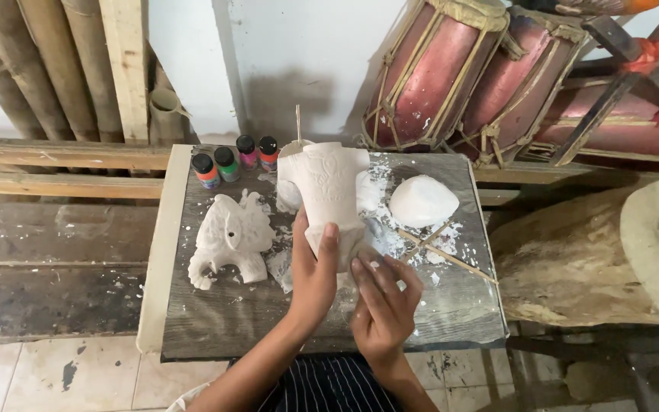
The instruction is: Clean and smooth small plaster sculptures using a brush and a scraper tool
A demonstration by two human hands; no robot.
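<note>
White carving (328,194) — left-hand fingers (328,243) clamped on it — elephant figure (232,236) just beside.

Left hand (316,271) raised upright, thumb extended upward, fingers curled closed; right hand (383,301) beside it, fingers bent, palm turned inward.
</note>
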